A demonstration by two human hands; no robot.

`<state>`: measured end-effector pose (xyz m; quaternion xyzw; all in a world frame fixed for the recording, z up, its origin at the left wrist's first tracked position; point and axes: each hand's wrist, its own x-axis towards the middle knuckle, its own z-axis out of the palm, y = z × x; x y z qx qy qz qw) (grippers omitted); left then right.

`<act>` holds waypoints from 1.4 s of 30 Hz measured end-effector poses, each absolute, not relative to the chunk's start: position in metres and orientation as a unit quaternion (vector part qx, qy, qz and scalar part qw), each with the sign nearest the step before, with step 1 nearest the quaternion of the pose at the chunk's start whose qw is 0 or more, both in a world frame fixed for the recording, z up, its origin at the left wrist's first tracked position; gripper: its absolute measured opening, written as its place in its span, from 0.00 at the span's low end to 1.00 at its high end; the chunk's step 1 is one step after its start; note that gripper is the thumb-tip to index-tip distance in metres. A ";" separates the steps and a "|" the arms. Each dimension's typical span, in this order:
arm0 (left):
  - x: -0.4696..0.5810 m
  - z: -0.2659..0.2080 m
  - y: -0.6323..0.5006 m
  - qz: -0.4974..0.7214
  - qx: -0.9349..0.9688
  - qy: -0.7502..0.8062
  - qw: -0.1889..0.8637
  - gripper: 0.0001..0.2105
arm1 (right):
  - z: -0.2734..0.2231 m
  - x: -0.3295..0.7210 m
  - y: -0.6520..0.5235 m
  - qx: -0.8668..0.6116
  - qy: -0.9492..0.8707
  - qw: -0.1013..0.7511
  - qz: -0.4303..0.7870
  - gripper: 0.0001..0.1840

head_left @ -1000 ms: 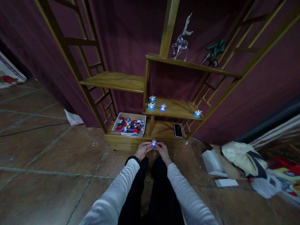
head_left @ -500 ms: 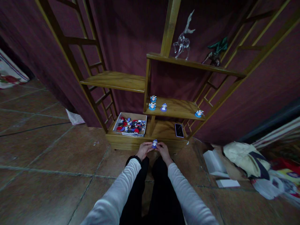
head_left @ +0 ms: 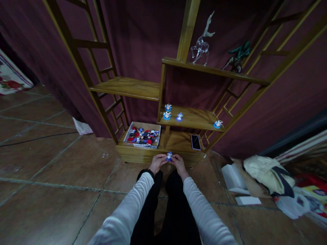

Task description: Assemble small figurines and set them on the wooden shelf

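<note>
Between my two hands is a small purple and white figurine [head_left: 169, 156], upright, just in front of the cabinet's low base. My left hand [head_left: 157, 163] pinches its left side, and my right hand [head_left: 179, 164] grips its right side. A similar purple figurine [head_left: 179, 117] stands on the shelf [head_left: 196, 117] above. To its left are two blue and white figurines [head_left: 167, 116], one behind the other. Another blue figurine [head_left: 218, 124] stands at that shelf's right end. Lower left, an open cardboard box [head_left: 127, 136] holds many mixed figurines in red, blue and dark colours.
A phone [head_left: 196, 142] lies on the lower shelf at right. Higher up stand a clear glass deer [head_left: 201, 48] and a green and brown ornament [head_left: 237, 58]. On the floor at right are white boxes [head_left: 233, 178], a cream bag [head_left: 268, 172] and plastic bags [head_left: 293, 204].
My view has shifted very slightly, so the cabinet appears a little further right. Both hands keep hold of the purple figurine in nearly the same place.
</note>
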<state>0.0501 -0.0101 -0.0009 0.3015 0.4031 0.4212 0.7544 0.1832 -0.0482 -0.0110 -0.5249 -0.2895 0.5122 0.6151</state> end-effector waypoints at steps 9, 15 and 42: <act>0.051 -0.004 -0.009 0.424 0.302 0.405 0.752 0.13 | -0.002 0.181 -0.052 -0.526 -0.297 0.614 0.509 0.15; 0.051 -0.008 -0.008 0.420 0.309 0.406 0.751 0.13 | -0.002 0.181 -0.052 -0.532 -0.305 0.605 0.508 0.15; 0.055 -0.006 -0.011 0.426 0.314 0.420 0.737 0.11 | -0.009 0.182 -0.050 -0.552 -0.312 0.588 0.503 0.17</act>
